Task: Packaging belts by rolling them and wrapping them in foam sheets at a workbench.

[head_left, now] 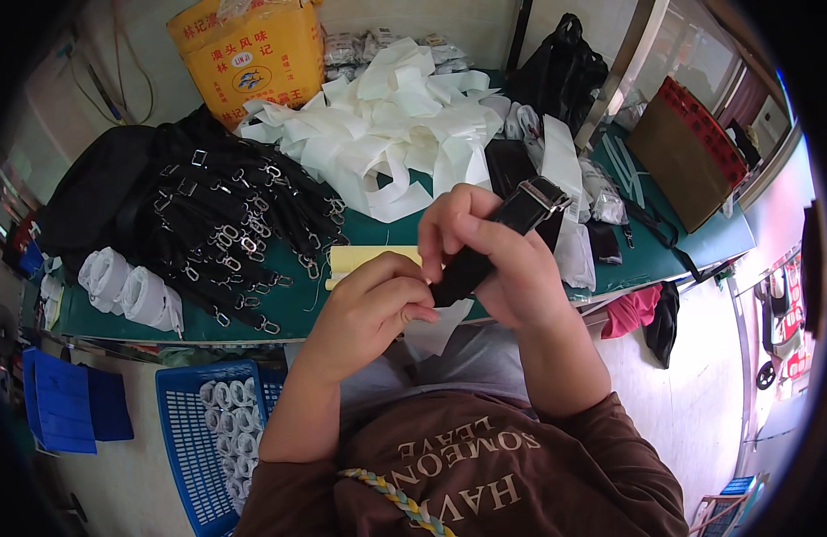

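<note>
A folded black strap (pixel 471 266) with a silver metal buckle (pixel 546 193) at its upper end is held over the table's front edge. My right hand (pixel 521 268) wraps round it, closed, thumb and fingers on both sides. At the strap's lower end my left hand (pixel 364 313) is closed in a pinch, its fingertips against the strap. A white paper strip (pixel 434 333) hangs just below the hands. Behind my left hand lies a yellow pad (pixel 370 257) on the green tabletop (pixel 284 255).
Black straps with metal swivel hooks (pixel 239 228) pile up at the left, beside white-wrapped rolls (pixel 131 291). White paper strips (pixel 404 125) heap at the back, near a yellow bag (pixel 248 63). Right stands a cardboard box (pixel 686 157). A blue basket (pixel 185 430) holds white-wrapped rolls below.
</note>
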A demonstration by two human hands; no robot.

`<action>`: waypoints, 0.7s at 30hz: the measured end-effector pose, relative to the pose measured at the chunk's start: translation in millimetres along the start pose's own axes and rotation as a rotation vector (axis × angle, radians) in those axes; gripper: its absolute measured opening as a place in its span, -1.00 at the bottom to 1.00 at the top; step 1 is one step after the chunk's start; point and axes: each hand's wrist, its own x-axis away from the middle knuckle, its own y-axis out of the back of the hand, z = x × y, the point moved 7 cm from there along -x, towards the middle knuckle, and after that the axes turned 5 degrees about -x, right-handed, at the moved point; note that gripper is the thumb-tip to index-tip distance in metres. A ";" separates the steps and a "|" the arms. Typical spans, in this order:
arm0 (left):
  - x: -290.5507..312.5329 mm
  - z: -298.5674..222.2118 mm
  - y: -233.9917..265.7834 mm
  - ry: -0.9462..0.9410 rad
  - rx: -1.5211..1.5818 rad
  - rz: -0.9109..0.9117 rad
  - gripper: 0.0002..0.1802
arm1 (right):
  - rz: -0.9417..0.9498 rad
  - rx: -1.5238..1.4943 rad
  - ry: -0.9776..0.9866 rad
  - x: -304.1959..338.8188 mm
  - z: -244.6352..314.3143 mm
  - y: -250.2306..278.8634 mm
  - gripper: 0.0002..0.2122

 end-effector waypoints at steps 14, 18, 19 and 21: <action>20.0 36.9 3.9 0.128 0.421 -0.269 -0.51 | 0.206 0.312 -0.311 13.9 -21.9 -0.8 -0.77; 39.3 33.5 -41.1 0.369 0.952 0.433 -0.46 | 0.248 0.321 -0.261 10.6 -19.7 -5.3 -0.74; 39.6 30.8 -47.9 0.469 1.004 0.437 -0.52 | 0.272 0.355 -0.279 10.6 -23.5 -7.2 -0.75; 37.3 25.0 -50.1 0.612 1.057 0.371 -0.66 | 0.294 0.297 -0.359 10.9 -28.9 -9.1 -0.61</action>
